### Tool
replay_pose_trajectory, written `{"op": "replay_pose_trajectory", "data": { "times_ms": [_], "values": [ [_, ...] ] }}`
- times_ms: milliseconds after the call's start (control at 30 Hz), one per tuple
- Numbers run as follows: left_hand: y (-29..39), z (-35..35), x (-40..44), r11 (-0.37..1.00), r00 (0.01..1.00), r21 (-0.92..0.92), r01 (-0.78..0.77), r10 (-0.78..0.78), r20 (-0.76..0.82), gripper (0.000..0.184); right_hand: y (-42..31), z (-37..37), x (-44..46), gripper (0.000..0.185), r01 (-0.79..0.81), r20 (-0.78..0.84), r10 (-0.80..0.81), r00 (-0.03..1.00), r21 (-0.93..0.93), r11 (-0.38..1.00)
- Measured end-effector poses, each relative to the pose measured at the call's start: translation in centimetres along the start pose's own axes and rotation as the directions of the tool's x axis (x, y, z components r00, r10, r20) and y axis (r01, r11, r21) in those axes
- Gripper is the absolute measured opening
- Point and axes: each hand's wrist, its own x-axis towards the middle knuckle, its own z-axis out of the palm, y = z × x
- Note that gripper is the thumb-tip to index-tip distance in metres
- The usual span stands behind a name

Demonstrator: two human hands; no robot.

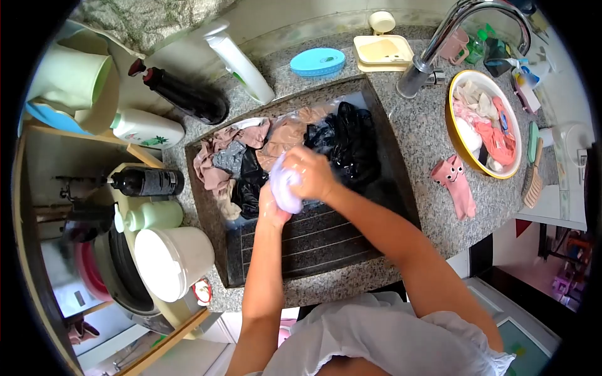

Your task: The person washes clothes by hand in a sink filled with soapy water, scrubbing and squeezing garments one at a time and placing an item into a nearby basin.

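Observation:
Above the stone wash sink (pixel 301 254) I hold a bunched, wet lilac cloth (pixel 285 190); its exact kind does not show. My left hand (pixel 270 205) grips it from the left and below. Closed over its upper right side is my right hand (pixel 312 175), slightly blurred. Behind my hands, black wet clothes (pixel 351 144) lie in the water. Pink garments (pixel 216 163), a tan garment (pixel 282 139) and a grey piece (pixel 229 156) are heaped at the sink's left. The ridged washboard slope lies below my wrists.
Right of the sink stand a yellow-rimmed basin (pixel 459 141) of clothes and a pink sock (pixel 461 188), beside a brush (pixel 533 182). The faucet (pixel 417 75) rises at the back right. Bottles, including a dark one (pixel 188 97), and a white bucket (pixel 169 263) line the left.

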Motion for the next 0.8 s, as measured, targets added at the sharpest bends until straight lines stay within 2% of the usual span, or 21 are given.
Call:
{"op": "replay_pose_trajectory", "data": {
  "times_ms": [33, 67, 133, 167, 200, 267, 300, 333, 400, 433, 467, 500, 533, 567, 600, 633, 667, 700, 733, 767, 800],
  "values": [
    [-0.2, -1.4, 0.4, 0.998, 0.998, 0.032, 0.056, -0.056, 0.015, 0.031, 1.9, -0.5, -0.3, 0.027, -0.007, 0.071, 0.009, 0.997, -0.037, 0.999],
    [0.0, -2.6, 0.3, 0.992, 0.993, 0.067, 0.111, -0.113, 0.025, 0.035, 2.3, -0.8, -0.6, 0.027, -0.008, 0.073, 0.010, 0.997, -0.032, 0.999],
    [0.2, -4.1, -0.2, 0.992, 0.998, 0.116, 0.057, -0.055, -0.015, 0.036, 3.5, -1.5, -0.7, 0.026, -0.051, 0.272, 0.077, 0.959, -0.101, 0.994],
    [0.4, -4.1, -0.9, 0.985, 0.998, 0.169, 0.017, -0.007, -0.060, 0.037, 4.6, -1.5, -1.3, 0.039, -0.133, 0.334, 0.176, 0.926, -0.147, 0.980],
    [1.1, -4.1, -1.4, 0.976, 0.995, 0.217, 0.012, 0.009, -0.098, 0.041, 5.4, -1.3, -2.3, 0.039, -0.131, 0.335, 0.175, 0.926, -0.149, 0.980],
    [2.3, -3.8, -2.4, 0.917, 0.971, 0.389, 0.088, 0.008, -0.238, 0.049, 5.3, -1.2, -4.0, 0.051, 0.040, 0.344, 0.091, 0.935, -0.355, 0.934],
    [2.5, -4.1, -2.3, 0.866, 0.979, 0.485, 0.122, -0.025, -0.202, 0.056, 4.6, -1.5, -5.1, 0.056, 0.089, 0.502, 0.113, 0.858, -0.360, 0.929],
    [2.1, -4.4, -2.0, 0.836, 0.978, 0.538, 0.110, 0.004, -0.206, 0.060, 5.5, -1.5, -5.3, 0.056, 0.088, 0.501, 0.111, 0.858, -0.357, 0.930],
    [1.7, -4.1, -1.7, 0.791, 0.978, 0.603, 0.105, 0.027, -0.206, 0.064, 8.8, -0.6, -5.6, 0.056, 0.172, 0.596, -0.046, 0.801, -0.156, 0.973],
    [1.6, -3.9, -1.7, 0.790, 0.978, 0.605, 0.103, 0.030, -0.206, 0.064, 9.3, -0.5, -4.7, 0.055, 0.024, 0.612, 0.113, 0.782, -0.211, 0.977],
    [1.5, -3.7, -1.7, 0.832, 0.966, 0.545, 0.101, 0.049, -0.253, 0.061, 9.3, -0.1, -4.2, 0.055, 0.024, 0.610, 0.110, 0.785, -0.208, 0.978],
    [1.4, -3.6, -1.7, 0.870, 0.951, 0.484, 0.095, 0.064, -0.301, 0.058, 9.2, 1.0, -3.6, 0.054, -0.160, 0.534, 0.378, 0.756, -0.410, 0.898],
    [1.2, -3.4, -1.6, 0.868, 0.951, 0.488, 0.095, 0.066, -0.303, 0.058, 8.5, 2.1, -2.9, 0.054, -0.330, 0.406, 0.615, 0.675, -0.580, 0.745],
    [0.9, -3.2, -1.3, 0.924, 0.963, 0.363, 0.122, -0.022, -0.267, 0.057, 7.7, 3.1, -2.4, 0.051, -0.427, 0.385, 0.598, 0.703, -0.444, 0.788],
    [0.7, -3.1, -0.9, 0.960, 0.970, 0.232, 0.159, -0.109, -0.217, 0.057, 7.0, 3.2, -2.4, 0.050, -0.298, 0.415, 0.376, 0.829, -0.243, 0.923],
    [0.8, -3.5, -0.2, 0.959, 0.970, 0.232, 0.165, -0.115, -0.215, 0.057, 4.9, 2.2, -1.6, 0.049, -0.132, 0.390, 0.136, 0.911, -0.038, 0.991],
    [0.9, -4.2, 0.8, 0.970, 0.980, 0.154, 0.191, -0.178, -0.091, 0.055, 2.5, 2.2, -0.9, 0.042, 0.017, 0.336, -0.022, 0.942, 0.018, 1.000],
    [1.0, -5.1, 1.6, 0.971, 0.973, 0.076, 0.227, -0.230, 0.035, 0.056, -2.0, -0.1, 0.6, 0.036, 0.119, 0.328, -0.160, 0.931, 0.141, 0.983],
    [0.8, -5.4, 2.0, 0.964, 0.950, 0.002, 0.268, -0.264, 0.166, 0.059, -4.9, -0.1, 0.2, 0.028, 0.115, 0.344, -0.182, 0.921, 0.205, 0.972],
    [0.5, -3.6, 0.9, 0.978, 0.986, 0.138, 0.157, -0.163, 0.032, 0.059, -7.3, -0.5, -0.3, 0.027, 0.186, 0.308, -0.256, 0.916, 0.238, 0.953],
    [-0.4, -2.0, -0.3, 0.994, 0.996, -0.075, 0.080, -0.082, -0.023, 0.048, -9.4, -1.1, -0.4, 0.027, 0.200, 0.349, -0.289, 0.891, 0.269, 0.942]
  ]
}}
